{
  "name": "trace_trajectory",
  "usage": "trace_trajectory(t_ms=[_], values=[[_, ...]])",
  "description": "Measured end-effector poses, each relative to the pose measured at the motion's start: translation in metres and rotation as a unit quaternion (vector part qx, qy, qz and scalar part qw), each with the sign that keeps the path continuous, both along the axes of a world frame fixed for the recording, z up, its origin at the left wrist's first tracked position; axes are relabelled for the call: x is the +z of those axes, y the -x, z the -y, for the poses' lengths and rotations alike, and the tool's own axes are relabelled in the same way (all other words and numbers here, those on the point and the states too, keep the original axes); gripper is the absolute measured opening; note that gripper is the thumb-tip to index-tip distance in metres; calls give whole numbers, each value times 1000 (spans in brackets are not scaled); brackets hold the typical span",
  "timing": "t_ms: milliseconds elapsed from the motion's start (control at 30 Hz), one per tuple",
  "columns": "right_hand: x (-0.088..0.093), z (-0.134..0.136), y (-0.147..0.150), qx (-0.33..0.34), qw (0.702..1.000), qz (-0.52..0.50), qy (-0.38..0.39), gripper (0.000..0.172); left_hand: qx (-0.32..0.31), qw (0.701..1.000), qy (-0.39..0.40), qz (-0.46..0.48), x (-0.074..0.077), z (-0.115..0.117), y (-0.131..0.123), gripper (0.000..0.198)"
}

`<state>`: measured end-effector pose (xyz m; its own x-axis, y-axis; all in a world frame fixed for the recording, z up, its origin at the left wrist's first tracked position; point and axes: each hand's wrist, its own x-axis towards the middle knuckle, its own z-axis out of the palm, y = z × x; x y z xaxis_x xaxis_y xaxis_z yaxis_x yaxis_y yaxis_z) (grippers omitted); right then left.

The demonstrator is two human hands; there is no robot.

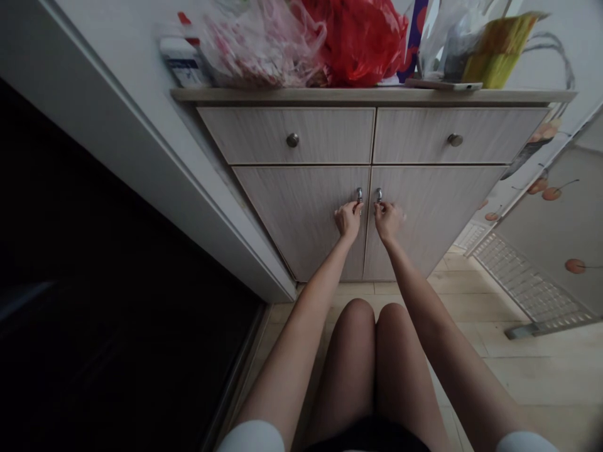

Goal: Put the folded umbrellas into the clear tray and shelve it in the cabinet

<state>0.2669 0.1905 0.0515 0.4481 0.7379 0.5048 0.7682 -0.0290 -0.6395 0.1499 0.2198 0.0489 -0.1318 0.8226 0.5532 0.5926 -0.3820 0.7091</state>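
Your left hand [348, 221] and right hand [387, 221] sit with fingers clenched on the left pull [359, 195] and right pull [379, 195], both metal, on the lower doors of a wood-grain cabinet [301, 220], its ledge [372, 95] carrying a red plastic bag [353, 44], above beige floor tiles [471, 295].
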Motion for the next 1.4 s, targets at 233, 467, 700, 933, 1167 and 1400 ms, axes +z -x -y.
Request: trace_trajectory(t_ms=[233,467,700,933,1167,1400], values=[[4,-4,-3,84,991,-105,0,43,-18,998,16,-65,15,10,7,15],[12,20,-12,215,915,-333,-67,65,-164,953,167,191,33,34,30,46],[26,77,-29,462,696,-547,-52,69,-336,806,156,462,25,78,47,43],[5,83,-35,506,643,-574,-30,73,-326,797,155,484,2,84,36,42],[-2,79,-38,508,656,-557,-34,79,-346,797,150,472,-4,79,35,49],[-11,21,-30,207,903,-368,-79,47,-140,933,112,313,-5,22,14,26]])
